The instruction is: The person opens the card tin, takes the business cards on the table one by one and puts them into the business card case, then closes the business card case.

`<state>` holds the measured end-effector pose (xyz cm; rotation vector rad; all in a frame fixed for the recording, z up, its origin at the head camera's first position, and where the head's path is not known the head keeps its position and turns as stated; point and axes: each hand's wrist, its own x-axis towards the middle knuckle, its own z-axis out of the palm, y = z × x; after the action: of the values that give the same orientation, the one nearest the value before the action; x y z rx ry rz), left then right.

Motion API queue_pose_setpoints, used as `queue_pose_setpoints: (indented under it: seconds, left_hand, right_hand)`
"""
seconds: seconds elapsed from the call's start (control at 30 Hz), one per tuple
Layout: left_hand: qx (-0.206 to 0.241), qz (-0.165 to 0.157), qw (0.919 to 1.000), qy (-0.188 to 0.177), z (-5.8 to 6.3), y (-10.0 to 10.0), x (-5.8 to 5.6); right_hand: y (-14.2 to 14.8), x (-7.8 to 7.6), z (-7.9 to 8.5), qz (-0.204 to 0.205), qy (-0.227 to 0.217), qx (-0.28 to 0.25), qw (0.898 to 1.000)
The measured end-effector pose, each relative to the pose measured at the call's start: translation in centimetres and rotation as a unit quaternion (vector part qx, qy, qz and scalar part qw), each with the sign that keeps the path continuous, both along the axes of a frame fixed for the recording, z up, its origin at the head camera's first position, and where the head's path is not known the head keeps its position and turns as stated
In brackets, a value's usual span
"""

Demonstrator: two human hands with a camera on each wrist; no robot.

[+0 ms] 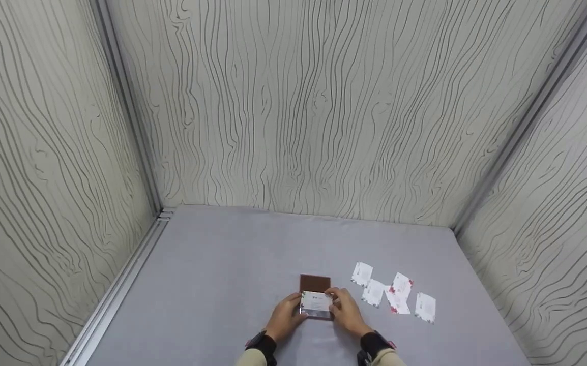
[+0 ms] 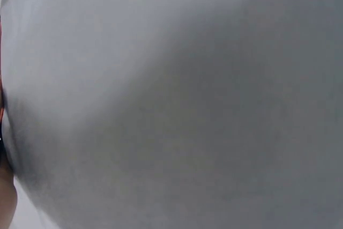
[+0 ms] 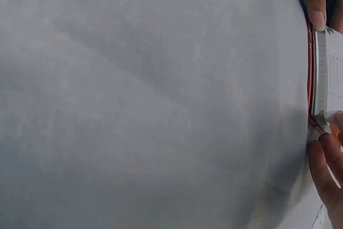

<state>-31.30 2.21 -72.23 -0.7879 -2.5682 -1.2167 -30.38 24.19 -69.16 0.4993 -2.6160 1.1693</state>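
Note:
A brown card holder (image 1: 315, 282) lies unfolded near the front of the table. Over its lower half is a white card (image 1: 316, 301) with a leafy print at its corners. My left hand (image 1: 284, 316) grips the holder's left side, its thumb near the bottom edge. With thumb and index finger, my right hand (image 1: 347, 312) pinches the card along its right side. The right wrist view shows the holder's layered edge (image 3: 310, 73) between both hands' fingers; how deep the card sits in a sleeve is unclear. In the left wrist view mostly tablecloth appears.
To the right lie several loose white cards: one (image 1: 361, 274) at the back, one (image 1: 373, 293) nearer, a red-printed overlapping pair (image 1: 400, 285), and one (image 1: 425, 307) farthest right. A grey cloth (image 1: 222, 264) covers the table. Patterned walls (image 1: 293, 127) enclose the back and sides.

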Motion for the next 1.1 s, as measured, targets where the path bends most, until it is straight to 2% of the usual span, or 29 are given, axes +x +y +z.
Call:
queue_pose_setpoints:
  seconds: [0.27,0.7,0.87,1.1]
  left_hand:
    - [0.0,0.002,0.9998,0.021,0.0,-0.1,0.1]
    - [-0.005,0.006,0.9999,-0.014,0.1,0.0,0.0]
    - [-0.004,0.004,0.9999,-0.014,0.2,0.0,0.0]
    - [-0.004,0.008,1.0,-0.003,0.5,0.1,0.2]
  right_hand:
    - [-0.2,-0.1,-0.1,-0.004,-0.019,0.025,0.999]
    - [-0.3,-0.1,-0.7,-0.017,-0.003,0.057,0.998]
    - [-0.4,0.0,-0.7,-0.017,-0.003,0.064,0.998]
    - [-0.3,-0.1,-1.1,-0.011,0.023,0.081,0.996]
